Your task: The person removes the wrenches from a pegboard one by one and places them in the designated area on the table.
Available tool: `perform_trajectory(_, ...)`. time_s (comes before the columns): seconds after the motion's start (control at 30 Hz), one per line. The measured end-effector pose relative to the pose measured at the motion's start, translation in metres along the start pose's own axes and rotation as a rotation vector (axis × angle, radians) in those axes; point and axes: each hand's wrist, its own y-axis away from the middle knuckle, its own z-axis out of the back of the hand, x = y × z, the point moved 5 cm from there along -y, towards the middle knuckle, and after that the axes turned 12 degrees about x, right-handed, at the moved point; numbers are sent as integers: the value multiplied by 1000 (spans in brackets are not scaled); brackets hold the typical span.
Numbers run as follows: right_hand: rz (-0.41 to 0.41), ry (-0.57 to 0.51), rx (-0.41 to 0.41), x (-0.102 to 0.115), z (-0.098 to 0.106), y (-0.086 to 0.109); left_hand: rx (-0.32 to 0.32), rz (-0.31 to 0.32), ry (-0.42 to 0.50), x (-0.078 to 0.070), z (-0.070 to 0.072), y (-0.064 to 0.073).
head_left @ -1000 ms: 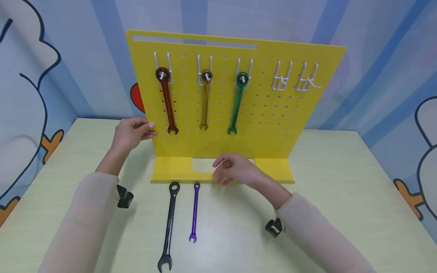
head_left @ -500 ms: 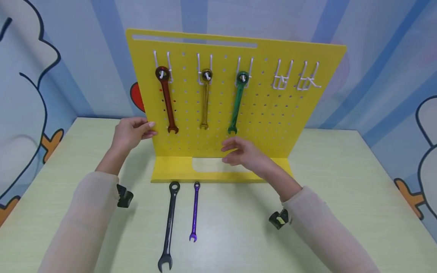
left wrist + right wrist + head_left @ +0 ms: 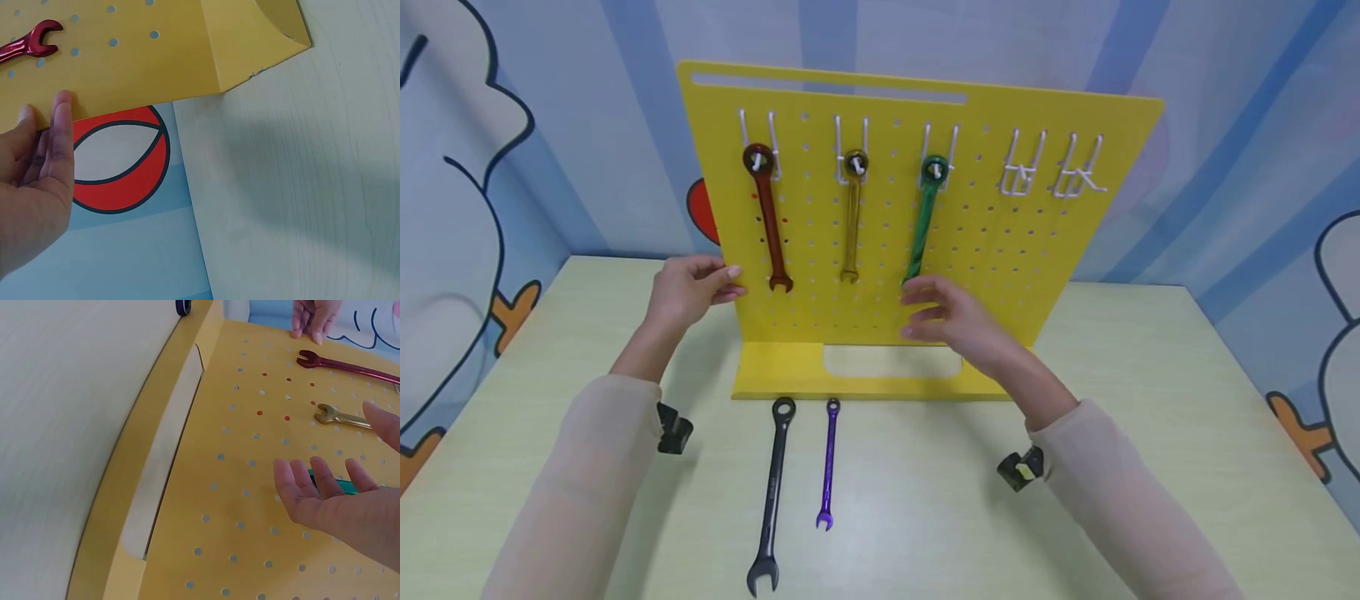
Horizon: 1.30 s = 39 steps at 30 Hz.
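Observation:
A yellow pegboard [image 3: 865, 312] stands upright on its base, and my left hand [image 3: 683, 292] pinches its left edge between thumb and fingers. On its hooks hang a red wrench [image 3: 767, 221], a gold wrench [image 3: 852, 221] and a green wrench [image 3: 924, 217], ring ends up. My right hand [image 3: 958, 321] is in front of the board at the green wrench's lower end, overlapping its open jaw. Its fingers are loosely bent with a gap to the thumb. In the right wrist view, the fingers [image 3: 325, 478] partly hide the green wrench [image 3: 350, 486].
Two wire hooks [image 3: 1018, 179] at the board's upper right hold nothing. On the table [image 3: 1150, 433], before the base, lie a large black wrench [image 3: 772, 492] and a small purple wrench [image 3: 828, 467]. A printed wall sheet [image 3: 910, 42] rises behind the board.
My right hand has risen from the base up to the lower end of the green wrench, moving slightly right. My left hand has stayed at the board's edge.

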Motion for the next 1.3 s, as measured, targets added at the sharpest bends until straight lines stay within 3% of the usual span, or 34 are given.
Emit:
perform_trajectory(0.63,104,15,-130,25,24,8,4,2,-2,-1,0,0)
perform_trajectory(0.87,154,10,-145,33,29,9,4,4,1,-1,0,0)
perform_trajectory(1.3,174,-11,-146,46,29,7,-12,12,-9,1,-1,-2)
